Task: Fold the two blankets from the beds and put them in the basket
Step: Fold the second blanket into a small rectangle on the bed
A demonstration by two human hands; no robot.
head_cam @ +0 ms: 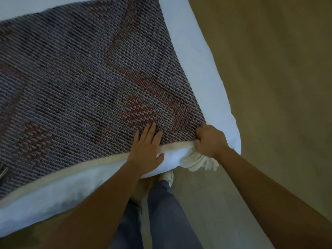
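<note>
A woven grey-purple blanket point(80, 83) with reddish patterns and a cream border lies spread flat over a white bed point(203, 65). My left hand point(146, 150) rests flat on the blanket's near edge, fingers straight. My right hand point(209, 139) grips the blanket's near right corner, fingers curled round it, with a white tassel point(198, 161) hanging below the fist. No basket or second blanket is in view.
The bed's corner points toward me, its white cover showing along the right and near edges. A tan floor point(269, 78) stretches to the right and behind the bed. My legs in blue trousers and a white shoe point(168, 177) stand just below the bed corner.
</note>
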